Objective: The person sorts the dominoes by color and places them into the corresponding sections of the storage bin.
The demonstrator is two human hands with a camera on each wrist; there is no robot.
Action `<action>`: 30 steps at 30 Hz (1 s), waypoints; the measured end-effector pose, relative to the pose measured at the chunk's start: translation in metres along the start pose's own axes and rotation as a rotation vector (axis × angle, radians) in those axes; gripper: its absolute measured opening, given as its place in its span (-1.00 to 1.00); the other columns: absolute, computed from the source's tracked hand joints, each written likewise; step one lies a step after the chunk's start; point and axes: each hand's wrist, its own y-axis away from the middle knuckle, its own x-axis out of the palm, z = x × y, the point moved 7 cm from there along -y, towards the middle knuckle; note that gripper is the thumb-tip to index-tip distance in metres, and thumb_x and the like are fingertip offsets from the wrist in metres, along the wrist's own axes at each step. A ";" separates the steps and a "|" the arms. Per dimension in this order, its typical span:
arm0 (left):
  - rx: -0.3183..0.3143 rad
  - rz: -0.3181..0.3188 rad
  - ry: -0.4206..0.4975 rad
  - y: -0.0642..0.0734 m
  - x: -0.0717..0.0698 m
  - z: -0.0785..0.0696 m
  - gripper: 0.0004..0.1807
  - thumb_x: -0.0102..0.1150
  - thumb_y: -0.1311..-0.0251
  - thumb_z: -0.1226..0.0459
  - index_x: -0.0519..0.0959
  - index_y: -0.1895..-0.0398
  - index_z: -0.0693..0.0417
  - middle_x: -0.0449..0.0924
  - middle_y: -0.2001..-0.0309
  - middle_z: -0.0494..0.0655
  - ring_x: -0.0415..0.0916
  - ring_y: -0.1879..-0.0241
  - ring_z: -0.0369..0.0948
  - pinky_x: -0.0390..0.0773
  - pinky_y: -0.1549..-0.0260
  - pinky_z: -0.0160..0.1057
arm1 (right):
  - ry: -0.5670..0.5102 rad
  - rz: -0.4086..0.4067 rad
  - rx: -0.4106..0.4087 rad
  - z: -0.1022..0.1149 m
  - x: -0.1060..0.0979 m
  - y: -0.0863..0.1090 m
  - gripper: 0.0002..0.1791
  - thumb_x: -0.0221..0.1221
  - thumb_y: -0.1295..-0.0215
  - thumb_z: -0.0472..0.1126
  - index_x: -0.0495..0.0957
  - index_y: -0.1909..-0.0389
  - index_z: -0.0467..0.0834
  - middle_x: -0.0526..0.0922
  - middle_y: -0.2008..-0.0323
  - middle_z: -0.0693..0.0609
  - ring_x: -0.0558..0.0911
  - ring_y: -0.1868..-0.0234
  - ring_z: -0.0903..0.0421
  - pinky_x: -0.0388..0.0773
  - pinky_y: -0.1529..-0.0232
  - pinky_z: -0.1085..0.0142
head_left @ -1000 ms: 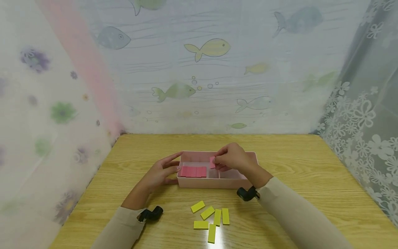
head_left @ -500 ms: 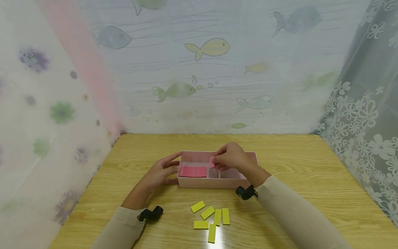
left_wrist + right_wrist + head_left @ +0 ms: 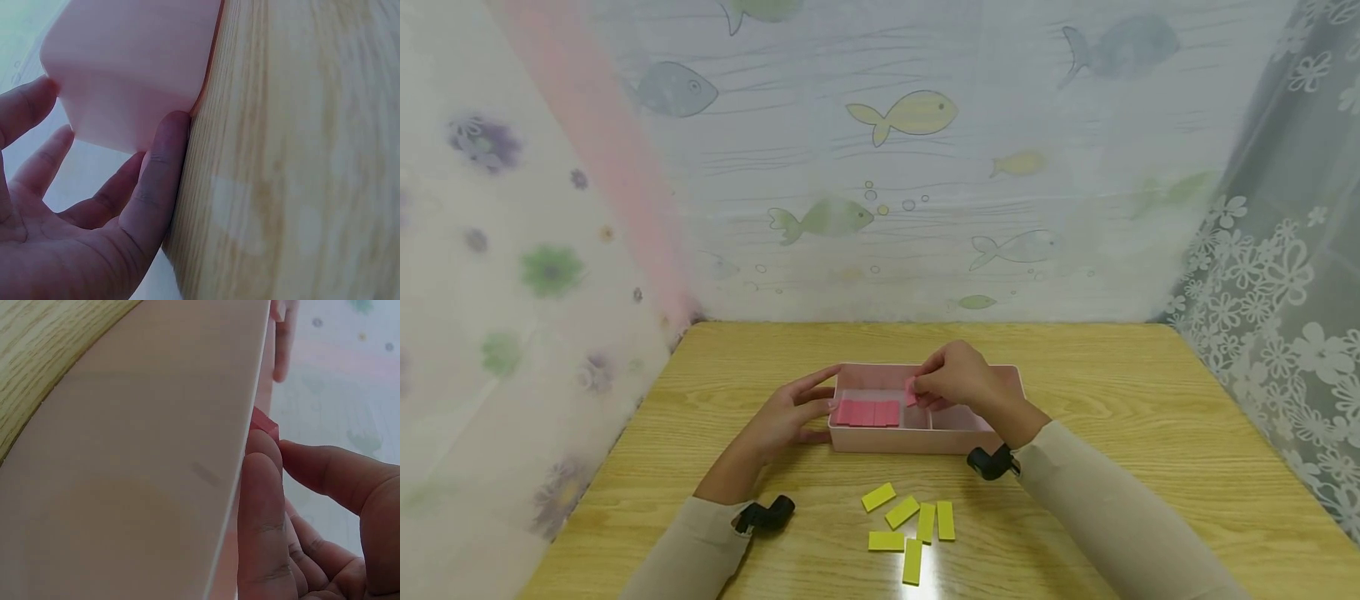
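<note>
A long pale pink box [image 3: 880, 440] with a divider stands on the table. My left hand [image 3: 786, 421] is at its left end; in the left wrist view the spread fingers [image 3: 165, 144] touch the end wall. Several pink tiles [image 3: 868, 413] lie in a row along the front of the left compartment. Over the back of the box, my right hand [image 3: 958, 379] pinches another pink tile [image 3: 912, 392] between thumb and fingers. The right wrist view shows one end of that tile [image 3: 267, 423] above the fingertips, past the box rim; the hand hides the rest.
Several yellow tiles [image 3: 901, 512] lie scattered on the wooden table [image 3: 1112, 392] in front of the box. A fish-patterned curtain [image 3: 910, 208] hangs along the back edge, with flowered cloth on both sides.
My right wrist has shifted very slightly left, with the pink tile still pinched. My left hand, the box and the yellow tiles keep their places.
</note>
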 end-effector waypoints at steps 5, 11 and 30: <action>-0.003 -0.001 0.003 0.000 -0.001 0.000 -0.37 0.18 -0.50 0.14 0.30 -0.56 -0.46 0.33 -0.49 0.12 0.44 -0.39 0.13 0.71 -0.03 0.09 | 0.000 -0.008 -0.005 0.000 0.000 -0.001 -0.82 0.40 -0.30 -0.21 0.78 0.18 -0.24 0.81 0.37 -0.09 0.82 0.35 0.02 0.79 0.22 0.12; -0.005 -0.001 0.002 0.000 -0.001 0.000 -0.36 0.19 -0.49 0.14 0.29 -0.56 -0.45 0.33 -0.50 0.11 0.44 -0.40 0.13 0.71 -0.03 0.09 | 0.002 -0.010 -0.006 0.000 0.000 -0.001 -0.83 0.41 -0.30 -0.21 0.78 0.19 -0.24 0.81 0.38 -0.09 0.82 0.35 0.02 0.79 0.20 0.10; -0.010 0.002 0.018 0.000 0.001 0.000 -0.37 0.19 -0.49 0.17 0.30 -0.55 -0.46 0.34 -0.49 0.09 0.46 -0.38 0.10 0.71 -0.03 0.09 | 0.005 -0.013 -0.004 0.001 -0.002 0.000 -0.79 0.35 -0.29 -0.27 0.77 0.13 -0.30 0.81 0.25 -0.22 0.83 0.29 -0.07 0.79 0.29 0.16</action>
